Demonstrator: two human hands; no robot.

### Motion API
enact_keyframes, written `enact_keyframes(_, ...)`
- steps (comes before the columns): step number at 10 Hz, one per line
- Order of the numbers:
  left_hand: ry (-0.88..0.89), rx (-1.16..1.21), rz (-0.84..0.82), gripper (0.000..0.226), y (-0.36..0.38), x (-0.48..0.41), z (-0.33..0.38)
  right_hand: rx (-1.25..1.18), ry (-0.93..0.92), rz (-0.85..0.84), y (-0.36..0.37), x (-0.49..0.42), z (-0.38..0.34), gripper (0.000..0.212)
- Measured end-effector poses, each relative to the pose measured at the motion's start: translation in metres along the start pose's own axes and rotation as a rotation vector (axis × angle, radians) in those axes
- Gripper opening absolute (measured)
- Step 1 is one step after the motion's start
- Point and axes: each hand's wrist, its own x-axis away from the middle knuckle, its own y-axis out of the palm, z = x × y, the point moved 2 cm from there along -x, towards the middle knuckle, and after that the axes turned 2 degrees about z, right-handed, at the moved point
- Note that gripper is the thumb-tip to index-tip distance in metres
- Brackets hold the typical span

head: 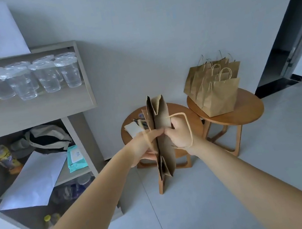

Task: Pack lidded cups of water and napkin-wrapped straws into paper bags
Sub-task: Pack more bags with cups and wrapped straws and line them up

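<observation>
**Pulling a flat bag open over the floor**

Both hands are working on one folded paper bag, which is hanging edge-on in the air between them, above the floor and in front of the nearer round bench. The left hand is pinching the bag's left wall between its fingers and thumb, though blur is hiding the exact finger positions. The right hand is gripping the right wall with curled fingers, and a twine handle is looping loosely around it. Holding opposite walls like this is probably meant to draw them apart, so the creased sides unfold and the bag can stand and take a cup. The folds are still lying nearly closed, so the opening looks barely begun.

Behind the bag, on the nearer bench, a pale folded napkin is lying beside some darker items that are too hidden to name; these may be the wrapped straws.

On the farther bench to the right, a cluster of opened bags is standing upright with handles up, apparently parked out of the way.

Farthest to the left, the lidded cups of water are waiting in two rows on the upper shelf, well apart from the hands.
</observation>
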Motion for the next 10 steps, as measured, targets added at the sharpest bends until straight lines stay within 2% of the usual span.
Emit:
enact_keyframes(1,0.043,-0.599,0.361,0.026,-0.013,-0.023,-0.015,0.349,-0.035,0.040,-0.019,-0.001,0.025,0.025)
enact_keyframes(2,-0.042,-1.083,0.405,0.026,-0.038,-0.036,-0.035,0.758,0.123,0.033,-0.045,0.000,0.051,0.025)
enact_keyframes(3,-0.154,-1.126,0.459,0.020,-0.060,-0.046,-0.040,0.960,0.257,0.047,-0.057,-0.005,0.068,0.025)
enact_keyframes(4,-0.223,-1.106,0.432,0.015,-0.060,-0.064,-0.031,1.054,0.331,-0.010,-0.048,-0.018,0.077,0.026)
enact_keyframes(5,-0.218,-1.012,0.364,0.020,-0.060,-0.103,-0.026,1.000,0.347,-0.107,-0.036,-0.037,0.085,0.025)
enact_keyframes(6,-0.194,-1.031,0.258,0.030,-0.058,-0.132,-0.015,0.677,0.539,-0.240,-0.033,-0.060,0.099,0.015)
enact_keyframes(7,-0.205,-0.894,0.290,0.026,-0.059,-0.156,0.003,0.434,0.557,-0.165,-0.044,-0.094,0.099,0.019)
enact_keyframes(8,-0.192,-0.996,0.249,0.024,-0.070,-0.193,0.006,0.247,0.434,0.143,-0.052,-0.135,0.092,0.038)
enact_keyframes(9,-0.118,-1.038,0.221,0.022,-0.076,-0.227,0.015,0.269,0.370,0.073,-0.040,-0.173,0.097,0.038)
enact_keyframes(10,-0.129,-1.114,0.141,0.021,-0.085,-0.256,0.019,0.631,0.383,-0.118,-0.024,-0.201,0.109,0.060)
